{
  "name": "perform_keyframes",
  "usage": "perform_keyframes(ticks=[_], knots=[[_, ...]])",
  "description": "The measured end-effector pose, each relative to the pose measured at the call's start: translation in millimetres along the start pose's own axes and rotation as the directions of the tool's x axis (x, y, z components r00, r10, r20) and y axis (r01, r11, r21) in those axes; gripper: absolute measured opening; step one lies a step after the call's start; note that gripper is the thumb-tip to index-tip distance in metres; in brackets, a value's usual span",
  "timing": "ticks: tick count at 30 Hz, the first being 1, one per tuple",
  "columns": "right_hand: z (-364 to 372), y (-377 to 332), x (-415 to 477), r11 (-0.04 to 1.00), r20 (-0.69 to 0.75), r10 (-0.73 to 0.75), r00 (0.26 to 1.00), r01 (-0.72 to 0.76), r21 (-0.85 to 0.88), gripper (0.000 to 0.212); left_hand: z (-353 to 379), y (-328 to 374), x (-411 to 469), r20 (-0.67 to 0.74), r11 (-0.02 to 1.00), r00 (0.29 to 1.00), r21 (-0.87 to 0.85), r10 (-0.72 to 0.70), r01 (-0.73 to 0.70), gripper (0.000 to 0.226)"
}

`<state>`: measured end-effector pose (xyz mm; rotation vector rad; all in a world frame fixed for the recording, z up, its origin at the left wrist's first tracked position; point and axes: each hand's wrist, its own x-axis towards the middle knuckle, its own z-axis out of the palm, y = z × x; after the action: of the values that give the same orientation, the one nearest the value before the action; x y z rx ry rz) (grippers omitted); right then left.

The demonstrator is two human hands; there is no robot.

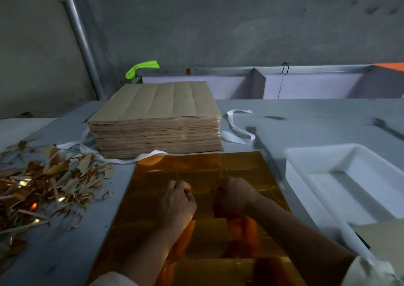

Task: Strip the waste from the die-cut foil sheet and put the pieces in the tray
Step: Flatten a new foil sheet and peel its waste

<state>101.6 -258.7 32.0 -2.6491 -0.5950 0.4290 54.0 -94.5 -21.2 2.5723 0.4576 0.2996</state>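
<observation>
Mid-sheet, left hand [178, 200] and right hand [235, 195] seemingly pinch the foil sheet [240, 163].

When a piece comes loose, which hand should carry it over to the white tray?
Probably the right hand: it is on the foil sheet on the side nearest the tray. The left hand sits nearer the scrap pile.
</observation>
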Motion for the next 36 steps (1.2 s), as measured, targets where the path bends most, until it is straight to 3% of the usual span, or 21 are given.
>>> perform_keyframes(ticks=[14,29,36], knots=[[-72.9,54.3,-15.7,0.993,-0.048,0.026,0.999,-0.032,-0.112,0.03,-2.1,3.0,-0.4,-0.008,1.0,1.0,0.005,0.003,-0.003,0.029],[-76.9,75.7,-14.6,0.97,0.021,0.139,0.99,-0.132,-0.204,0.047,1.2,1.5,1.0,0.002,0.999,1.0,0.034,0.006,-0.006,0.03],[-66.7,80.4,-11.8,0.973,0.001,0.179,0.984,-0.177,-0.148,0.048,0.9,1.7,0.7,0.003,1.0,1.0,0.031,0.001,-0.002,0.026]])
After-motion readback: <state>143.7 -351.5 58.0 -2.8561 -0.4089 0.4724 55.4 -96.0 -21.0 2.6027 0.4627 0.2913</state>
